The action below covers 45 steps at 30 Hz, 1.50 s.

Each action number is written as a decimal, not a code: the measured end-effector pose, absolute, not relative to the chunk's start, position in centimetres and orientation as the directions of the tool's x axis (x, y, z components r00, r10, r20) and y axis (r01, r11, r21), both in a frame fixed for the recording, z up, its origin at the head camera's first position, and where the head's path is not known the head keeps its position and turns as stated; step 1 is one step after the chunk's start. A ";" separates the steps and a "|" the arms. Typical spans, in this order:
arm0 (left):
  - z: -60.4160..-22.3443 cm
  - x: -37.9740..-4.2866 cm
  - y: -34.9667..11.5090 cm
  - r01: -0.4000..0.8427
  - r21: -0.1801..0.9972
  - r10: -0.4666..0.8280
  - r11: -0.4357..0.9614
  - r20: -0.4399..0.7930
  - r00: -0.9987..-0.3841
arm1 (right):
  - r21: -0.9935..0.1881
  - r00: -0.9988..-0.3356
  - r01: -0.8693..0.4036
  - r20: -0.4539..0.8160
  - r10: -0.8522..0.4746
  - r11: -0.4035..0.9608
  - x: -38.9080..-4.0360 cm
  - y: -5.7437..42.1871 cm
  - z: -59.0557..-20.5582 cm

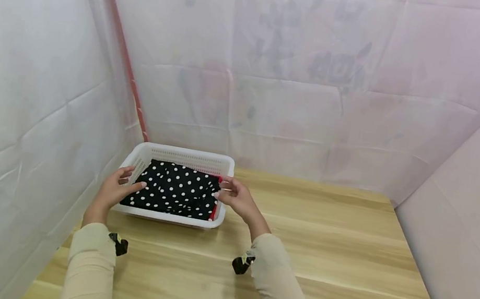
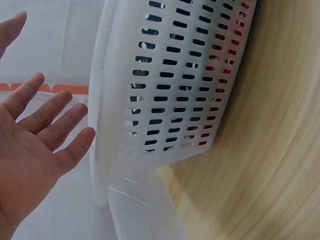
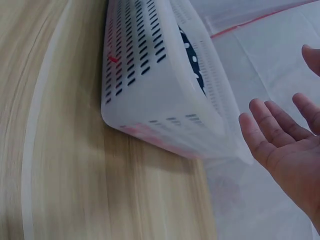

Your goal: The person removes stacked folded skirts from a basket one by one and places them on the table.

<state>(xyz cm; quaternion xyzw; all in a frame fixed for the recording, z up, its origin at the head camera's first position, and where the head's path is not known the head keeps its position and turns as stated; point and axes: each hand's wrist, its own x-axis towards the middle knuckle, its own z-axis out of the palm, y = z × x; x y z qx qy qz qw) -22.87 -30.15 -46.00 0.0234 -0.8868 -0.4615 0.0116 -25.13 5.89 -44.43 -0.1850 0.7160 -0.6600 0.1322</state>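
Note:
A white plastic basket (image 1: 171, 218) with slotted walls stands at the back left of the table. Inside it lies a black cloth with white polka dots (image 1: 176, 189), and a strip of red fabric (image 1: 213, 212) shows along its right side. My left hand (image 1: 114, 188) is over the basket's left rim, fingers spread and holding nothing. On the opposite side, my right hand (image 1: 235, 197) hovers by the right rim with relaxed, empty fingers. Both wrist views show the palms beside the basket wall. Through the slots in the left wrist view, dark and red fabric (image 2: 218, 47) appears.
The wood-grain table (image 1: 335, 261) extends to the right and toward me. Pale printed sheeting (image 1: 291, 73) hangs behind it and along both sides, close to the basket on the left. A black wrist camera (image 1: 242, 265) sits under the right cuff, another under the left.

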 end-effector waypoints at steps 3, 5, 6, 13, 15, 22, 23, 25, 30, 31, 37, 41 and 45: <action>-45.7 -23.6 -30.3 -0.044 0.814 -0.034 0.580 -0.030 -0.999 | -0.997 -0.910 -0.046 0.019 -0.414 0.054 -26.4 4.9 -45.6; -45.8 -23.9 -30.4 -0.061 0.814 -0.030 0.578 -0.054 -0.998 | -0.998 -0.922 -0.007 -0.019 -0.388 0.066 -27.1 4.1 -46.5; -45.8 -24.1 -30.4 -0.074 0.813 -0.028 0.577 -0.071 -0.997 | -0.997 -0.925 0.016 -0.044 -0.378 0.075 -27.2 3.7 -46.6; -46.1 -25.1 -30.5 -0.150 0.793 -0.031 0.591 -0.163 -0.986 | -0.984 -0.914 0.159 -0.179 -0.363 0.085 -27.3 1.3 -46.9; -46.0 -25.4 -30.4 -0.155 0.788 -0.025 0.595 -0.175 -0.984 | -0.980 -0.913 0.171 -0.196 -0.357 0.102 -27.4 0.7 -47.1; -46.0 -25.8 -30.1 -0.198 0.781 0.003 0.593 -0.248 -0.969 | -0.940 -0.926 0.179 -0.261 -0.273 0.290 -27.1 -1.2 -47.2; -46.1 -25.8 -30.0 -0.196 0.776 0.012 0.600 -0.254 -0.967 | -0.930 -0.927 0.187 -0.274 -0.258 0.316 -26.9 -1.4 -47.3; -46.3 -25.9 -30.0 -0.191 0.767 0.022 0.613 -0.258 -0.966 | -0.915 -0.926 0.202 -0.295 -0.237 0.350 -26.7 -1.8 -47.4; -47.0 -26.4 -29.9 -0.167 0.738 0.016 0.654 -0.234 -0.972 | -0.897 -0.919 0.247 -0.337 -0.205 0.366 -26.1 -2.6 -47.8; -47.1 -26.5 -29.8 -0.165 0.734 0.019 0.659 -0.235 -0.972 | -0.894 -0.917 0.255 -0.344 -0.200 0.369 -26.0 -2.6 -47.8; -47.5 -26.8 -29.4 -0.189 0.718 0.032 0.670 -0.281 -0.959 | -0.878 -0.915 0.255 -0.355 -0.193 0.404 -25.9 -3.0 -48.3; -47.6 -26.8 -29.4 -0.212 0.711 0.038 0.671 -0.318 -0.947 | -0.876 -0.918 0.237 -0.343 -0.198 0.419 -26.0 -3.1 -48.5; -47.8 -26.8 -29.3 -0.214 0.703 0.064 0.678 -0.347 -0.936 | -0.882 -0.912 0.257 -0.357 -0.204 0.396 -25.7 -3.4 -48.5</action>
